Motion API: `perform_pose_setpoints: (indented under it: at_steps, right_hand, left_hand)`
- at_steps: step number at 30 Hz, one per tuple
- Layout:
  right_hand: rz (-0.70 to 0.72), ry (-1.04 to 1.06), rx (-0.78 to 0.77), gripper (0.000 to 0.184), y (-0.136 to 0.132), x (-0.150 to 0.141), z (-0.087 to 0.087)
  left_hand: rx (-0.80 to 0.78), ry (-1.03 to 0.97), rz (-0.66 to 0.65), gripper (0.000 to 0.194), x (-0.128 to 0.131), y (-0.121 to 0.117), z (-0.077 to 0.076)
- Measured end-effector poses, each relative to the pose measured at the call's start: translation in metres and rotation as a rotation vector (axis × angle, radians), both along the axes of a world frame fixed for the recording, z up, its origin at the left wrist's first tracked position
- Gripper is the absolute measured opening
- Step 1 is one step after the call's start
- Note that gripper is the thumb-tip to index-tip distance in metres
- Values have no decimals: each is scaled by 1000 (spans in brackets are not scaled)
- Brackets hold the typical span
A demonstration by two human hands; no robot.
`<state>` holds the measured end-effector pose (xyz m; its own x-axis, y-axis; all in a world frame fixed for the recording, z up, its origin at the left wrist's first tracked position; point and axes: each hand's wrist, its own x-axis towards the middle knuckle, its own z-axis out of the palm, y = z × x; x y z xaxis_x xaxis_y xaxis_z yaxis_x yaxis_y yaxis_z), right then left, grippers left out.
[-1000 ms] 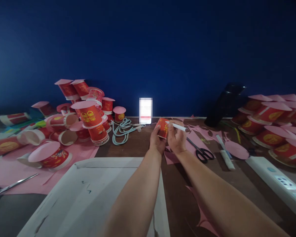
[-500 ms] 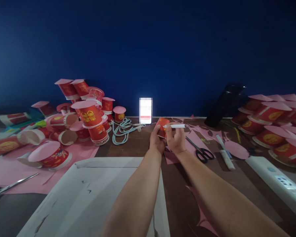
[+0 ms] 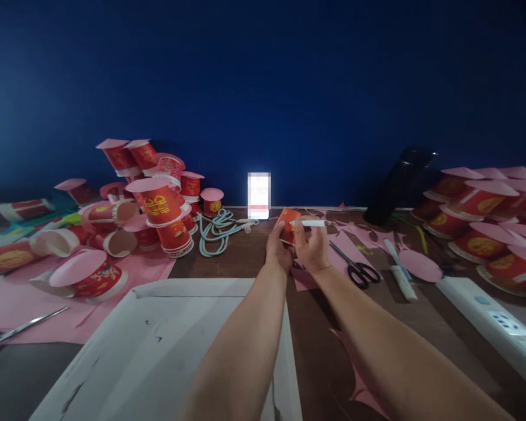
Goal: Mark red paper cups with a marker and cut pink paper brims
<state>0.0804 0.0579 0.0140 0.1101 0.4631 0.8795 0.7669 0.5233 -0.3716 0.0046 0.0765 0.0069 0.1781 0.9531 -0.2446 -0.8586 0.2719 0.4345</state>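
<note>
My left hand is closed around a red paper cup and holds it above the table, tilted. In my right hand is a white marker pen, gripped between thumb and fingers and lying nearly level. Its dark tip points left and meets or almost touches the cup's side; the exact contact is too small to tell. Fingers cover much of the cup. Below and right of my right hand lie black-handled scissors on pink paper scraps.
Red cups with pink paper discs are piled at left; more cups stand at right. A lit phone, coiled cable, dark bottle, glue stick, power strip, white board and second scissors surround my arms.
Almost nothing differs. The marker in my right hand has shifted very slightly left and up against the cup, which my left hand keeps in the same place.
</note>
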Motion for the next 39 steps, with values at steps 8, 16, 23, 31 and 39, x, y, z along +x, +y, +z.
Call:
perform_pose_setpoints:
  at_steps: [8, 16, 23, 31, 39]
  right_hand:
    - [-41, 108, 38, 18, 0, 0, 2]
    - [-6, 23, 18, 18, 1, -1, -1]
    - [28, -6, 8, 16, 1, -1, -1]
    - [-3, -48, -20, 18, 0, -1, -4]
    - [-85, -21, 3, 21, 4, -1, -7]
  left_hand:
    - [-23, -47, 78, 14, 1, -3, 8]
    - [3, -14, 0, 15, 0, -1, 2]
    - [-2, 30, 31, 14, 2, 2, -3]
    - [15, 40, 14, 21, 1, 2, -4]
    - [33, -18, 13, 21, 2, 0, -2]
